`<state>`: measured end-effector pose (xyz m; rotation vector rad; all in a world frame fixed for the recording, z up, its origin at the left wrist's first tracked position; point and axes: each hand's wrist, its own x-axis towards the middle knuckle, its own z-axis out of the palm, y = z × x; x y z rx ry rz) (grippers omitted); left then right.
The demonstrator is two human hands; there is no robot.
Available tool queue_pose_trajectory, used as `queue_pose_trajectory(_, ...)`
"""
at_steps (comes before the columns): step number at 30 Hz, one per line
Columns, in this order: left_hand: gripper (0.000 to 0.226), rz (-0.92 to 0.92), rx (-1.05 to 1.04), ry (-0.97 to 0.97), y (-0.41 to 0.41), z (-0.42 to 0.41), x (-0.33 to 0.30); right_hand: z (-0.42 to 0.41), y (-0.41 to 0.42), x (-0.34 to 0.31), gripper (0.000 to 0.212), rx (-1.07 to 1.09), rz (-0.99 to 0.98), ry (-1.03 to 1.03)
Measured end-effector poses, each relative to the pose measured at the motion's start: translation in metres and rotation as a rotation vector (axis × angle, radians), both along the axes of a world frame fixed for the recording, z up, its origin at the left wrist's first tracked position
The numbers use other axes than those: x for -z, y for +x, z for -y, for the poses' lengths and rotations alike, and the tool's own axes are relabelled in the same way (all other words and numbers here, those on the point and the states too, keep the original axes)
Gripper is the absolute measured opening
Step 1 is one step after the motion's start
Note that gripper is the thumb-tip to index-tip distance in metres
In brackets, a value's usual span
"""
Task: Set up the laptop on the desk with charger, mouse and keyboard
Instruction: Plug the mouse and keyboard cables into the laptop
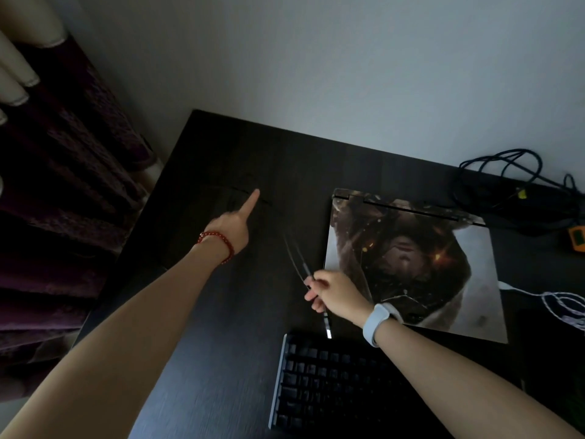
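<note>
A closed laptop (411, 258) with a picture skin on its lid lies flat on the dark desk (221, 327), right of centre. My right hand (335, 291) is at the laptop's left edge, gripping a thin dark cable with a metal plug (327, 327) at its near end. The cable's dark strand curves away over the desk towards the back. My left hand (235, 221) is stretched over the desk's left part, index finger pointing out, the other fingers curled, holding nothing. A black keyboard (332, 388) lies at the near edge, below the laptop.
A tangle of black cable with a dark brick (519, 191) sits at the desk's back right. A small orange device (576, 239) and a coiled white cable (557, 304) lie to the right of the laptop. Dark curtains (63, 201) hang to the left.
</note>
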<state>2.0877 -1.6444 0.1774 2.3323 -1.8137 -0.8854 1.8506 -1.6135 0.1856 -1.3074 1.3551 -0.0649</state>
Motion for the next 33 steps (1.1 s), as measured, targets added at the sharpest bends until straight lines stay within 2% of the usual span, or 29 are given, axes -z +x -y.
queue_pose_trajectory(2,0.069,-0.125,-0.128,-0.046,-0.004,-0.005,-0.004,0.008,0.004,-0.004,0.019,0.261,0.149,0.150)
queue_pose_trajectory(4,0.059,-0.144,-0.156,-0.159,-0.008,-0.018,-0.002,0.015,0.005,-0.006,0.021,0.364,0.188,0.160)
queue_pose_trajectory(8,0.056,-0.107,-0.111,-0.395,-0.023,-0.040,0.001,0.019,0.007,0.001,0.028,0.023,0.039,-0.065)
queue_pose_trajectory(12,0.049,0.109,0.081,-0.528,-0.038,-0.043,-0.011,0.016,0.018,0.011,0.033,-0.178,-0.043,-0.266)
queue_pose_trajectory(16,0.022,0.212,0.359,-0.478,-0.035,-0.045,-0.011,0.018,0.020,0.011,0.032,-0.253,-0.036,-0.333)
queue_pose_trajectory(21,0.010,0.250,0.275,-0.470,-0.017,-0.048,-0.005,0.031,0.001,0.009,0.032,-0.450,-0.155,-0.354)
queue_pose_trajectory(24,0.014,0.259,0.242,-0.449,-0.016,-0.047,0.001,0.037,-0.007,0.010,0.032,-0.407,-0.203,-0.339)
queue_pose_trajectory(26,0.024,0.238,0.267,-0.370,-0.021,-0.046,0.007,0.040,-0.008,0.009,0.030,-0.385,-0.204,-0.369)
queue_pose_trajectory(30,0.041,0.092,0.342,-0.269,-0.041,-0.042,0.021,0.040,-0.006,0.008,0.033,-0.402,-0.155,-0.439)
queue_pose_trajectory(33,0.041,0.063,0.394,-0.257,-0.059,-0.039,0.030,0.039,-0.002,0.009,0.038,-0.378,-0.120,-0.446)
